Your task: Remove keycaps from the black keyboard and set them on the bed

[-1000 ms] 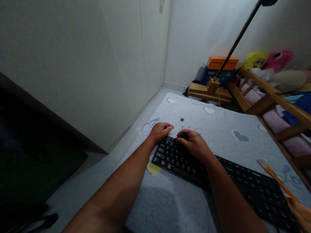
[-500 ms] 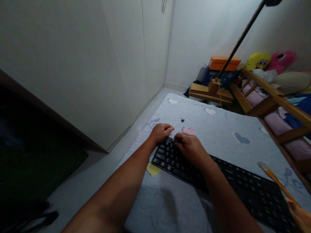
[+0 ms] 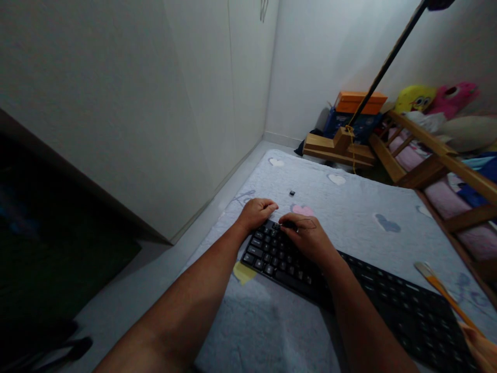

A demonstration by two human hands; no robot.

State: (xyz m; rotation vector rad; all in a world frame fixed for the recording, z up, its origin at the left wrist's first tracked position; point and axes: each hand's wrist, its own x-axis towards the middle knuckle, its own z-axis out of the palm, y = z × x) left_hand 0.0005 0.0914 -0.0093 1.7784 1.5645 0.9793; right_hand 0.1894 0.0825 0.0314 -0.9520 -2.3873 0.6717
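Observation:
A black keyboard (image 3: pixel 290 269) lies slantwise on the pale blue, heart-patterned cloth (image 3: pixel 373 202). My left hand (image 3: pixel 257 212) is closed at its far left corner, thumb uppermost; its other fingers are mostly hidden. Over the upper key rows, my right hand (image 3: pixel 306 234) is bent in a pinch, thumb and fingertips close to the keys. What those fingertips hold, if anything, is too small and shaded to make out. A small black piece, seemingly a loose keycap (image 3: pixel 292 193), rests on the cloth beyond both hands.
An orange-handled flat brush (image 3: pixel 437 282) lies right of the keyboard, with bare skin, hand or foot unclear, at its lower end. A pale cabinet (image 3: pixel 202 114) borders the left. Behind the cloth stand a wooden stand base (image 3: pixel 337 147), an orange box (image 3: pixel 361 102) and a wooden bed rail (image 3: pixel 435 145).
My right hand has shifted slightly to the right and its fingertips have moved a little over the keys. My left hand, the keyboard and the small black piece look almost unchanged.

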